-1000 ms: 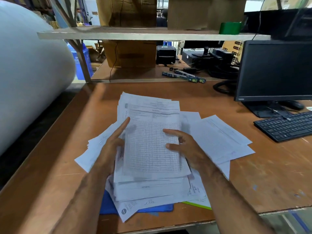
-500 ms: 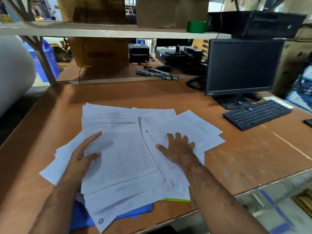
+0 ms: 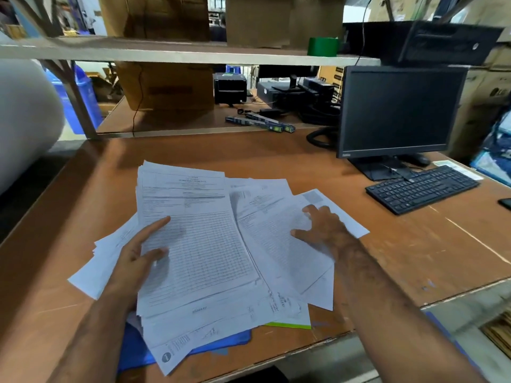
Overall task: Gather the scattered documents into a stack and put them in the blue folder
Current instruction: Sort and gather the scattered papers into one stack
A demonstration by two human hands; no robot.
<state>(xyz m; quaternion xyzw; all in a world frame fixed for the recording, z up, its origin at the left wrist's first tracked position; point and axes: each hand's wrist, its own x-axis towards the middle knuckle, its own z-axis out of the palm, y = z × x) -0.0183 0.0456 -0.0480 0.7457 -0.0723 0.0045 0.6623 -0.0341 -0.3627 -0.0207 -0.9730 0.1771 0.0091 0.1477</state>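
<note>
A thick stack of printed documents [image 3: 199,244] lies on the brown desk [image 3: 276,156], with a gridded form on top. My left hand [image 3: 138,261] holds the stack's left edge, thumb on the top sheet and fingers under it. Loose sheets [image 3: 279,230] fan out to the right, and my right hand [image 3: 323,230] presses flat on them with spread fingers. More sheets [image 3: 105,261] stick out to the left of the stack. The blue folder [image 3: 138,346] lies mostly hidden beneath the papers at the desk's near edge. A green sheet edge [image 3: 287,325] peeks out below.
A black monitor [image 3: 395,111] and keyboard [image 3: 423,187] stand at the right. A black phone [image 3: 506,203] lies at the far right edge. A shelf [image 3: 179,51] with cardboard boxes and a green tape roll [image 3: 323,47] hangs above. A large white roll [image 3: 25,120] is at the left.
My right hand slid from the stack out to the right onto the loose sheets. My left hand stays on the stack's left edge. The view swung right.
</note>
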